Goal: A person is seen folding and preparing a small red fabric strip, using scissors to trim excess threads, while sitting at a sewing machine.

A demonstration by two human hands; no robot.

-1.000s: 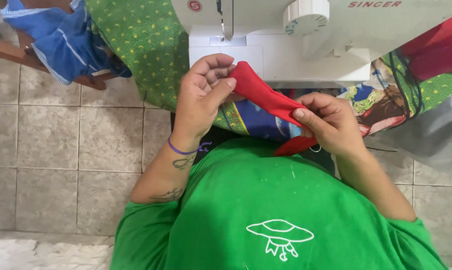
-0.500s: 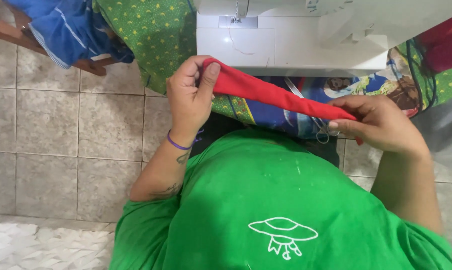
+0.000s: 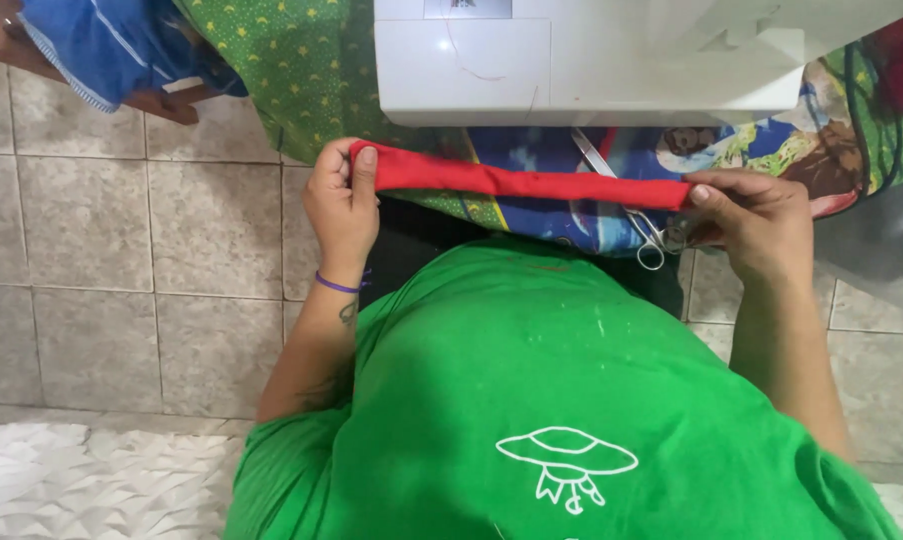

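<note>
Your left hand (image 3: 339,205) is clenched on one end of a red fabric strip (image 3: 516,180), the thumb pressed on top of the cloth and the fingers curled beneath it. Your right hand (image 3: 756,225) pinches the other end, thumb over the strip and fingers folded under. The strip runs pulled out nearly straight between the two hands, sloping slightly down toward the right one, and it hangs in the air just in front of the near edge of the sewing table rather than lying on it.

Directly behind the strip stands a white sewing machine (image 3: 591,60), its front face close to the table's near edge. The table is covered by a patterned cloth (image 3: 301,70), green with small yellow dots at the left corner and printed with colourful pictures under and to the right of the machine. A pair of metal scissors (image 3: 636,225) lies on that cloth at the near edge, its blades passing behind the strip and its loops just beside your right hand's fingers.

A purple band (image 3: 336,284) circles your left wrist. Your green shirt (image 3: 571,390), with a white outline drawing on it, fills the lower part of the view. A blue striped cloth (image 3: 111,45) hangs over a wooden frame beyond the table's left corner, above the grey tiled floor (image 3: 101,250).
</note>
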